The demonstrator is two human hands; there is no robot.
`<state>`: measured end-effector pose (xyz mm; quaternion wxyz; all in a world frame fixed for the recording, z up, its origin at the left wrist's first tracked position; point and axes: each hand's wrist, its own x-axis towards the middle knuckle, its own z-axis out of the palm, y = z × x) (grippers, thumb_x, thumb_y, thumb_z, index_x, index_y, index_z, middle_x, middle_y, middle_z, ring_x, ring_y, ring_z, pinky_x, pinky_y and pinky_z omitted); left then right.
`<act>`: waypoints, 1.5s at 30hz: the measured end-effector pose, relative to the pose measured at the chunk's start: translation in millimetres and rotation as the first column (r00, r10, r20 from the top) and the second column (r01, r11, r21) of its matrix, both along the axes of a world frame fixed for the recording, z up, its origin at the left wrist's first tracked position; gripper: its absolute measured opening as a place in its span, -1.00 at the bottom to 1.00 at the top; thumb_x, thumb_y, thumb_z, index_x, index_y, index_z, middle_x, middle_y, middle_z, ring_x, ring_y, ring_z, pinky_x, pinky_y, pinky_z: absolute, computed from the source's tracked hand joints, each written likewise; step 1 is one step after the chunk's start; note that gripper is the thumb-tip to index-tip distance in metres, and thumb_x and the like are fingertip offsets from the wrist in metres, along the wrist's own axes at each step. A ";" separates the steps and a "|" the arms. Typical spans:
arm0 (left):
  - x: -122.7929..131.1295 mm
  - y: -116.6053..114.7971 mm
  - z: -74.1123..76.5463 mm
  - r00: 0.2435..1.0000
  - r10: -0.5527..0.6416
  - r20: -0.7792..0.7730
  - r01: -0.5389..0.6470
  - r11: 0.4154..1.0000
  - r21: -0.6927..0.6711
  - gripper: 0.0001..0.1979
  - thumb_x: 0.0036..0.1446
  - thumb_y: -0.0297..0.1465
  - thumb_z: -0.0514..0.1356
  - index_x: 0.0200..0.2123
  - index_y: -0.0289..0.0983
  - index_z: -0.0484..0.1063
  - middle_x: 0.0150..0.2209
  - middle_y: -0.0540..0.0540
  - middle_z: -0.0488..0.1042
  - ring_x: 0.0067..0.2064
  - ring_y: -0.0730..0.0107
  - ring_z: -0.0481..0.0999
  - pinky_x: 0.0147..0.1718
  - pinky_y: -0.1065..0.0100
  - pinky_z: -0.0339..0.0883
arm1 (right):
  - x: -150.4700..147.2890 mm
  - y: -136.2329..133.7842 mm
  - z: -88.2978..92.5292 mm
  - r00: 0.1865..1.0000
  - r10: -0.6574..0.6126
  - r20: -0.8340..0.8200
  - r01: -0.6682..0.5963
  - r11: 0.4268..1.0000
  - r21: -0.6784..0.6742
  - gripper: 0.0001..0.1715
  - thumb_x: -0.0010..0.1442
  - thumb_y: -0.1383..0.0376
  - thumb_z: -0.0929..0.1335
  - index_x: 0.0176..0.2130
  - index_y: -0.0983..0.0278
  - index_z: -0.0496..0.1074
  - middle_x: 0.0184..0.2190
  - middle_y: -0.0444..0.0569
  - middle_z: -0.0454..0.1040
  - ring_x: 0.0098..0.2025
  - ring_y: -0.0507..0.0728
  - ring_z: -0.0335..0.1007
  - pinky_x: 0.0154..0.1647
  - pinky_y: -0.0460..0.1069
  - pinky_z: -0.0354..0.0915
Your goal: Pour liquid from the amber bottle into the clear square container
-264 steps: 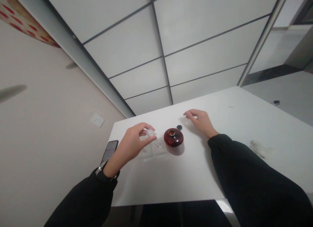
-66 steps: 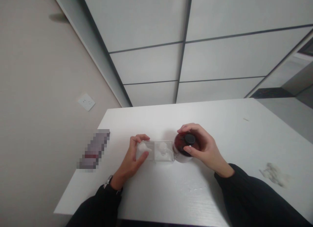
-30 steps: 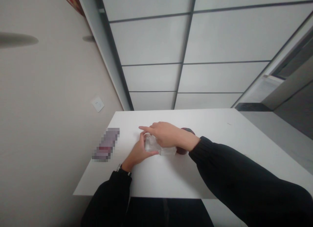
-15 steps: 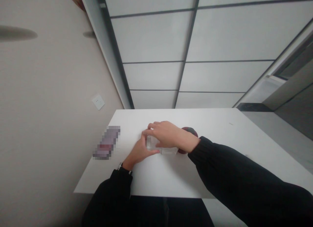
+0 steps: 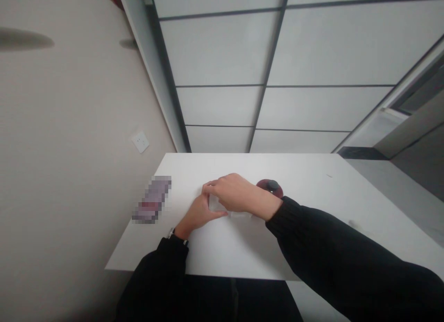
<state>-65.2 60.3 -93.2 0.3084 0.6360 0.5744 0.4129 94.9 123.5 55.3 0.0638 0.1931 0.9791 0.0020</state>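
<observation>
Left hand point(image 5: 199, 212) clasps one clear tray point(image 5: 215, 205), long axis running rightward. Right hand point(image 5: 233, 191) above: grip cannot be determined. One capped bottle point(image 5: 268, 188) beyond its wrist.

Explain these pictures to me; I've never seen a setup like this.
There is no machine here: a person in black sleeves works with two bare hands. A camera worn on the head looks forward and down, so you see roughly what they see.

On the white rectangular table sits a clear plastic box. The left hand holds its left end between thumb and fingers. The right hand lies over the box; whatever its fingers touch is hidden.

Beyond the right wrist, partly covered, is a dark red rounded bottle with a black cap. At left lies a flat purplish rectangle, pixelated past recognition.
</observation>
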 end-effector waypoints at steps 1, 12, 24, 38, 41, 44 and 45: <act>0.3 -0.1 0.4 1.000 -0.006 0.004 0.006 1.000 0.003 -0.14 -0.06 -0.21 0.54 0.23 -0.18 0.21 0.26 -0.25 0.41 0.32 -0.18 0.41 0.31 -0.16 0.31 | -0.3 -0.5 -0.7 1.000 -0.016 0.001 0.016 1.000 0.001 -0.71 0.37 0.32 0.41 0.07 0.30 0.51 -0.04 0.14 0.67 0.00 0.29 0.63 -0.20 0.05 0.30; -0.4 0.7 1.2 0.999 -0.029 0.031 0.029 0.999 0.024 -0.04 -0.06 -0.22 0.55 0.30 -0.14 0.12 0.33 -0.25 0.33 0.37 -0.16 0.36 0.35 -0.18 0.23 | 6.7 -3.5 -4.8 0.999 -0.047 -0.028 0.047 0.999 0.003 -0.66 0.37 0.35 0.38 0.13 0.30 0.50 -0.03 0.14 0.67 -0.02 0.28 0.64 -0.20 0.05 0.33; 2.4 0.3 7.1 1.000 -0.017 0.018 0.017 1.000 -0.015 -0.03 -0.08 -0.25 0.55 0.29 -0.18 0.10 0.34 -0.31 0.31 0.39 -0.18 0.32 0.37 -0.17 0.19 | 13.8 -2.4 -5.5 0.998 -0.038 -0.054 0.039 0.999 0.010 -0.64 0.40 0.31 0.40 0.15 0.35 0.49 0.06 0.20 0.62 0.09 0.26 0.57 -0.02 0.06 0.38; 2.1 0.8 7.9 1.000 -0.021 -0.006 0.021 0.999 -0.034 -0.03 -0.06 -0.23 0.53 0.30 -0.17 0.08 0.30 -0.32 0.34 0.33 -0.18 0.38 0.30 -0.13 0.26 | 17.7 1.8 -3.0 0.994 -0.104 -0.037 0.104 0.995 -0.008 -0.61 0.45 0.19 0.38 0.11 0.41 0.50 -0.05 0.24 0.66 0.00 0.32 0.62 -0.12 0.07 0.38; 2.7 -0.9 11.9 0.999 -0.029 -0.022 0.028 0.998 -0.053 -0.06 -0.05 -0.25 0.52 0.31 -0.16 0.11 0.24 -0.27 0.39 0.24 -0.13 0.46 0.24 -0.10 0.33 | 38.8 12.6 13.6 0.992 -0.122 -0.039 0.121 0.992 -0.045 -0.46 0.39 0.05 0.42 0.20 0.32 0.45 0.06 0.17 0.63 0.03 0.31 0.61 -0.12 0.06 0.38; 3.1 -2.0 15.3 0.999 -0.031 -0.041 0.028 0.998 -0.062 -0.08 -0.06 -0.26 0.51 0.30 -0.17 0.15 0.20 -0.25 0.41 0.21 -0.11 0.47 0.23 -0.09 0.31 | 55.0 17.7 23.6 0.989 -0.119 0.088 0.126 0.988 -0.086 -0.51 0.27 0.23 0.49 0.18 0.18 0.50 0.05 0.03 0.64 -0.04 0.25 0.63 -0.20 0.02 0.34; 3.2 -2.0 15.8 0.998 -0.030 -0.046 0.027 0.998 -0.063 -0.09 -0.06 -0.26 0.51 0.29 -0.17 0.16 0.20 -0.26 0.41 0.20 -0.11 0.47 0.23 -0.09 0.31 | 57.4 17.4 23.5 0.985 -0.113 0.129 0.124 0.989 -0.081 -0.55 0.25 0.30 0.48 0.14 0.16 0.53 0.02 0.01 0.65 -0.08 0.23 0.64 -0.22 0.01 0.33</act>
